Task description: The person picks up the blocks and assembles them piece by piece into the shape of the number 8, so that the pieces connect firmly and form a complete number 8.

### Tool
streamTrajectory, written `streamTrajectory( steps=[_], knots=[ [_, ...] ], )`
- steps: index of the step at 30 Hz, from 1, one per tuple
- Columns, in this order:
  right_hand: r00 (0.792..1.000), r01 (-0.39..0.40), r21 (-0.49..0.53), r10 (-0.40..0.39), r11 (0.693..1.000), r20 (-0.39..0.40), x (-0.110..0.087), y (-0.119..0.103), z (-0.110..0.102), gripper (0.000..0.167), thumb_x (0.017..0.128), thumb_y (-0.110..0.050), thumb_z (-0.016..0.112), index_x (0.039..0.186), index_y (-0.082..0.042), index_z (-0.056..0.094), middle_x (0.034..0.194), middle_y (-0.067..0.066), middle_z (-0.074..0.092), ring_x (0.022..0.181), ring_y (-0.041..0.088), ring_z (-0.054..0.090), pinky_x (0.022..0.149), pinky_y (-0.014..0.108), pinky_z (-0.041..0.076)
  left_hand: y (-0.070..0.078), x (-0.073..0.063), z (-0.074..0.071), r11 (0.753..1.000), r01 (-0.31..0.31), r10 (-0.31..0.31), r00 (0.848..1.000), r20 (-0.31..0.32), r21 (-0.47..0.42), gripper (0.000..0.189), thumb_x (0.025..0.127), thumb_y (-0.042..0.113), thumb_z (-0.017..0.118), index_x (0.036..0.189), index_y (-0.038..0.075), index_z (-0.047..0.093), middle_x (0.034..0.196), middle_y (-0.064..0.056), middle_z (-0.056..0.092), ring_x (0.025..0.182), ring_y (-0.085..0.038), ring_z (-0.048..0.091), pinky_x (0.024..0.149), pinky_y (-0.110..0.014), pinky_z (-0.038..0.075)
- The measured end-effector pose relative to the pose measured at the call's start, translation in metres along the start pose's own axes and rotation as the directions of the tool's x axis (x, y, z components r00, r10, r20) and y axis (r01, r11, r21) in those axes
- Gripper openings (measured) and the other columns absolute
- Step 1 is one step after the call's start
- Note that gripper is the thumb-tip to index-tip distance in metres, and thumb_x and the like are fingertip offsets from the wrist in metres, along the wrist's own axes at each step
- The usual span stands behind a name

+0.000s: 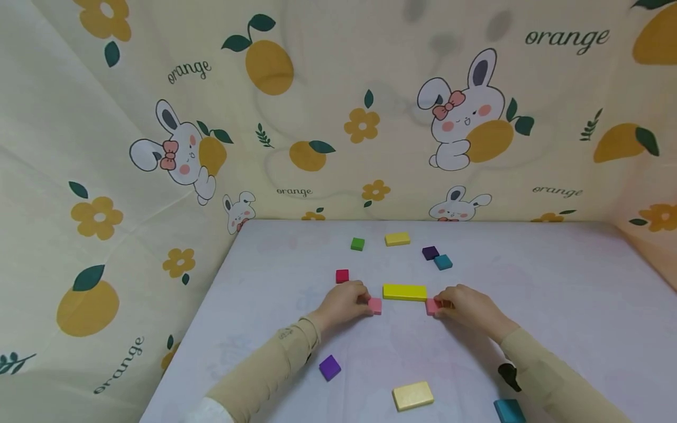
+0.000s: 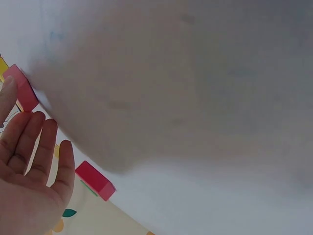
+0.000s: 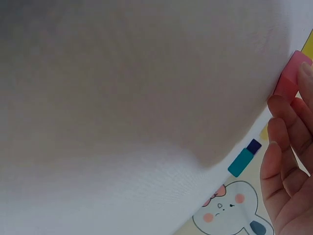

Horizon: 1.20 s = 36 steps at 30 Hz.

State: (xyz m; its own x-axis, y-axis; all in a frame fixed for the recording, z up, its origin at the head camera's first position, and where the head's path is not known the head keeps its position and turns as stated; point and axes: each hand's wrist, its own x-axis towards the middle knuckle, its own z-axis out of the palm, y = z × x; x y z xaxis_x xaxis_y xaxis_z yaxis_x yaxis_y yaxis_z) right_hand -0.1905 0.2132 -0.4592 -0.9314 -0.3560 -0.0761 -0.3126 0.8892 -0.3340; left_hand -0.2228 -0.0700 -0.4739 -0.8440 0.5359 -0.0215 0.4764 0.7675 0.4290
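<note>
My left hand (image 1: 346, 304) pinches a pink block (image 1: 375, 306) between thumb and fingers, just left of a long yellow block (image 1: 404, 292). On the other side, my right hand (image 1: 471, 308) pinches a second pink block (image 1: 432, 306), right at the yellow block's lower right corner. The left wrist view shows the left pink block (image 2: 20, 87) with the thumb on its face and the other fingers spread below. In the right wrist view the thumb and fingertips hold the right pink block (image 3: 292, 76). A red block (image 1: 342, 275) lies just beyond the left hand.
Farther back lie a green block (image 1: 357, 244), a pale yellow block (image 1: 397, 239), a dark purple block (image 1: 431, 252) and a teal block (image 1: 443, 262). Nearer are a purple block (image 1: 330, 368), a cream block (image 1: 413, 396) and a blue block (image 1: 509, 410) by the right sleeve.
</note>
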Motion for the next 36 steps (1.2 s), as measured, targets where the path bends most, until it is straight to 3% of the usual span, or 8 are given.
streamTrajectory(
  steps=[25,36],
  knots=[
    [1.000,0.006,0.004,-0.006,1.000,-0.008,-0.0006,0.0014,0.0023,0.035,0.075,-0.027,0.076,0.102,-0.005,0.070,0.083,-0.001,0.066,0.073,0.011,0.051,0.068,0.028,0.052,0.0077,0.0021,0.0021,0.999,-0.005,0.008,0.999,-0.052,0.046,0.025,0.077,0.032,0.075,0.092,0.013,0.070,0.082,0.005,0.065,0.074,-0.006,0.057,0.068,-0.016,0.047],
    [1.000,0.011,0.006,-0.011,1.000,-0.016,-0.0016,0.0010,0.0007,0.034,0.075,-0.026,0.076,0.101,-0.005,0.070,0.082,-0.001,0.066,0.073,0.010,0.051,0.068,0.028,0.052,0.0084,0.0037,0.0026,0.999,0.008,-0.006,0.999,-0.045,0.037,0.026,0.077,0.033,0.075,0.092,0.013,0.071,0.082,0.005,0.065,0.072,-0.004,0.057,0.067,-0.015,0.047]
  ],
)
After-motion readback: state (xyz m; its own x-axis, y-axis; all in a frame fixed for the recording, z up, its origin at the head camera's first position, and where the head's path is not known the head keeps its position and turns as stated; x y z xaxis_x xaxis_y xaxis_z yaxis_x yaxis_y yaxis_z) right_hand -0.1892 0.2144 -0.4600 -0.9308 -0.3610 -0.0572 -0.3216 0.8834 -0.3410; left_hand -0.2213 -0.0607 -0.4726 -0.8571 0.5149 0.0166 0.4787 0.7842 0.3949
